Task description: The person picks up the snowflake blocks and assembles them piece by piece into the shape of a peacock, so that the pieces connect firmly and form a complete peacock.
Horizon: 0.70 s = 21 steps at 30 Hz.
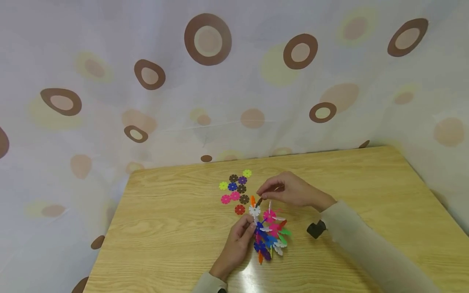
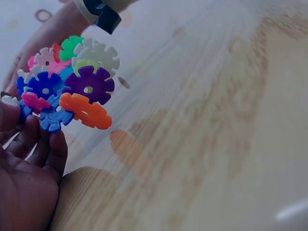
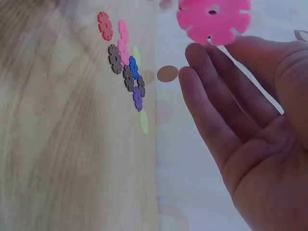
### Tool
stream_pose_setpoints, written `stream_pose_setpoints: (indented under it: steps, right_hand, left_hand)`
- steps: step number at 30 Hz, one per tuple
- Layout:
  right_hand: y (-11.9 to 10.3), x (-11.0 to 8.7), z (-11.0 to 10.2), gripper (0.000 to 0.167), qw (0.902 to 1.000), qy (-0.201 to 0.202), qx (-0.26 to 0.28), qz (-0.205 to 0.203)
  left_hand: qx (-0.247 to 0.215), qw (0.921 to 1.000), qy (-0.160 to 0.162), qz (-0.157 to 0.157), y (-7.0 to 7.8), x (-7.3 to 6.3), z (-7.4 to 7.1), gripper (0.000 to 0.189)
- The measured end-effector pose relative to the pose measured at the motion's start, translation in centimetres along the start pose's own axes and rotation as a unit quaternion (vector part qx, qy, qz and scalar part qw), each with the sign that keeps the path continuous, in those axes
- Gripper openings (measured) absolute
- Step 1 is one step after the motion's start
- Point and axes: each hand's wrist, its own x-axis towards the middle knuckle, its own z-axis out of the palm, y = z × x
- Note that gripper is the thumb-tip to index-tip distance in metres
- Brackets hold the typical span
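A cluster of interlocked plastic notched discs [image 1: 271, 241] in blue, pink, white, green, orange and purple is held just over the table by my left hand [image 1: 237, 240]. Its thumb and fingers grip the left side, as the left wrist view also shows at the blue disc [image 2: 57, 119]. Above the cluster, my right hand [image 1: 291, 190] pinches a brown disc [image 1: 259, 202], seen edge-on against the white disc [image 1: 254, 211]. Whether the two are slotted together I cannot tell. In the right wrist view a pink disc [image 3: 216, 21] stands before the fingers, and the brown disc is hidden.
Loose discs lie flat beyond my left hand, among them a red disc [image 1: 239, 209], a blue disc [image 1: 232, 186] and a yellow disc [image 1: 247, 173]. The wooden table [image 1: 165, 228] ends at a patterned cloth [image 1: 234, 134] behind and to the sides.
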Motion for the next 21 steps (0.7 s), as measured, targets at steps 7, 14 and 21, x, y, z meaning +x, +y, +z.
stream_pose_setpoints:
  steps: [7,14,21]
  right_hand:
    - [0.7,-0.6,0.9,0.022,0.998,0.059,0.012,0.018]
    - [1.0,-1.7,1.3,0.031,0.9935,0.084,0.062,0.046]
    - [1.5,-3.5,2.2,0.039,0.9893,0.089,0.089,0.074]
  left_hand:
    - [-0.005,0.9999,0.01,-0.002,0.1,-0.1,0.0,0.019]
    - [-0.044,0.9989,0.013,-0.006,0.0,0.0,0.2,0.019]
    - [-0.056,0.9982,0.02,-0.005,-0.4,0.0,0.2,0.023]
